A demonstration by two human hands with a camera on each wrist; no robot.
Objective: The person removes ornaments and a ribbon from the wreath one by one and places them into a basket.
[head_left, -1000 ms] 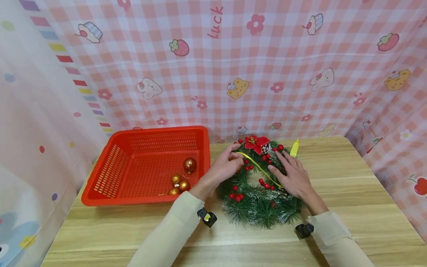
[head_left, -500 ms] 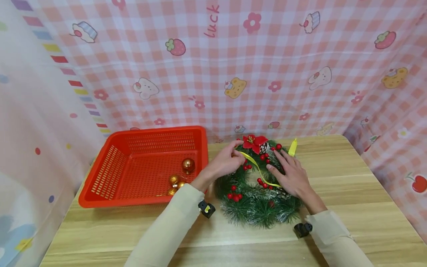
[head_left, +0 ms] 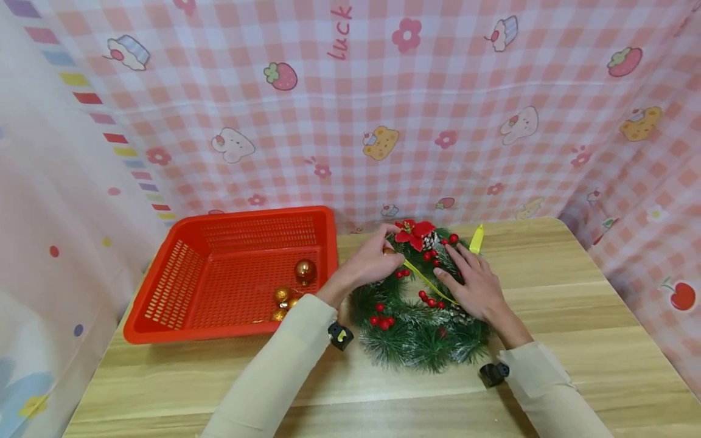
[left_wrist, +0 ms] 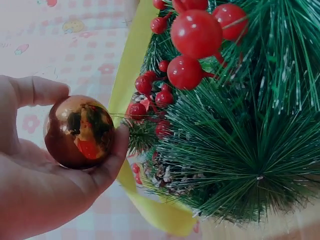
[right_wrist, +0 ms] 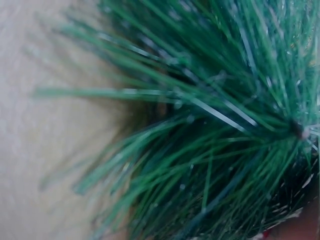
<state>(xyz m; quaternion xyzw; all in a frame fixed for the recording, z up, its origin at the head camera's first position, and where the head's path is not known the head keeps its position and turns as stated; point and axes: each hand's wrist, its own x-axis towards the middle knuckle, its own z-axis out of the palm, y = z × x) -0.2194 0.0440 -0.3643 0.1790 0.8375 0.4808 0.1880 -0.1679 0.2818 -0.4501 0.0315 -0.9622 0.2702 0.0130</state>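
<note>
A green wreath (head_left: 424, 340) with red berries, pine cones and a red poinsettia (head_left: 414, 233) lies on the table. At its upper left, my left hand (head_left: 372, 261) grips a shiny copper-gold Christmas ball (left_wrist: 80, 131) between thumb and fingers. Across the wreath's centre runs a yellow ribbon (head_left: 418, 275), from beside the left hand toward the right one. My right hand (head_left: 475, 285) rests on the wreath's right side with fingers spread and fairly straight. In the right wrist view, blurred pine needles (right_wrist: 200, 130) fill most of the picture, and only a sliver of skin shows.
To the left stands a red plastic basket (head_left: 205, 333) holding a large copper ball (head_left: 305, 271) and several smaller gold ones (head_left: 282, 295). The wooden table (head_left: 553, 304) backs onto a pink checked curtain (head_left: 339, 109). A yellow ribbon end (head_left: 477, 238) sticks up behind the right hand.
My left hand has shifted slightly at the wreath's upper left, and the ribbon beside it has straightened from a slack curve. The right hand stays put on the wreath. The head view has drifted slightly.
</note>
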